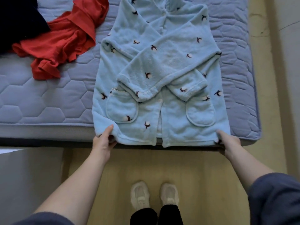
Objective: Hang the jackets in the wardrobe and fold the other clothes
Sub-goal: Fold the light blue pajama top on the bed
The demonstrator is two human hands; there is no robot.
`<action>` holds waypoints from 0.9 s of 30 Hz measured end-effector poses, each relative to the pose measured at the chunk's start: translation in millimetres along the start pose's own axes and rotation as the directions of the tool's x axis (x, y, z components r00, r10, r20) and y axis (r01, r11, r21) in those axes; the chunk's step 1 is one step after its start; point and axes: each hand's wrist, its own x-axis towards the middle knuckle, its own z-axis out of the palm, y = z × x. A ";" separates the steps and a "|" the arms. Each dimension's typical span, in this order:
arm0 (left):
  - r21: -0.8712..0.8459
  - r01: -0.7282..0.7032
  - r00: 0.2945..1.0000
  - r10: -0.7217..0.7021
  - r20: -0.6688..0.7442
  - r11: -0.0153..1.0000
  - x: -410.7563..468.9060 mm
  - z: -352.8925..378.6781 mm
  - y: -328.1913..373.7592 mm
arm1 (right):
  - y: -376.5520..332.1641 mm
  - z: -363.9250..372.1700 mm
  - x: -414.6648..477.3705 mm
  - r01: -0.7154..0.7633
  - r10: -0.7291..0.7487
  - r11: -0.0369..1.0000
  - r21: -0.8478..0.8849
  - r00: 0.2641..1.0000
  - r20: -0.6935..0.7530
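Observation:
A light blue fleece pyjama top (159,65) with small dark-and-white motifs lies face up on the mattress (48,95), hem toward me. Both sleeves are folded across its front and cross above the two pockets. My left hand (103,139) pinches the hem's left corner, thumb on top. At the hem's right corner, my right hand (228,140) grips the fabric the same way. The hem hangs slightly over the bed's front edge.
A crumpled red garment (65,41) lies on the mattress to the left, with a dark navy garment (17,21) behind it at the far left. The mattress's right edge runs beside pale flooring (267,95). My feet in light shoes (154,195) stand on the wooden floor.

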 end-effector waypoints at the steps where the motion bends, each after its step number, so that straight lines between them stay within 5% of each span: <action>1: -0.030 0.001 1.000 -0.002 -0.027 1.000 2.2 -0.6 -1.3 | 0.1 -1.8 1.3 -0.003 0.002 0.996 0.087 1.000 0.016; 8: -0.025 -0.088 0.992 0.086 -0.094 0.996 -9.7 -26.8 -3.6 | 19.8 -19.5 -12.3 0.108 -0.124 0.943 0.314 0.992 0.032; 20: -0.091 -0.039 0.991 0.027 -0.130 0.995 -127.9 -98.3 -37.5 | 96.4 -120.1 -59.1 0.037 -0.042 0.985 0.171 0.999 0.025; 27: -0.164 -0.087 0.995 0.094 0.035 0.983 -166.7 -39.7 43.1 | -10.2 -128.0 -99.0 0.086 -0.113 0.918 0.386 0.993 0.046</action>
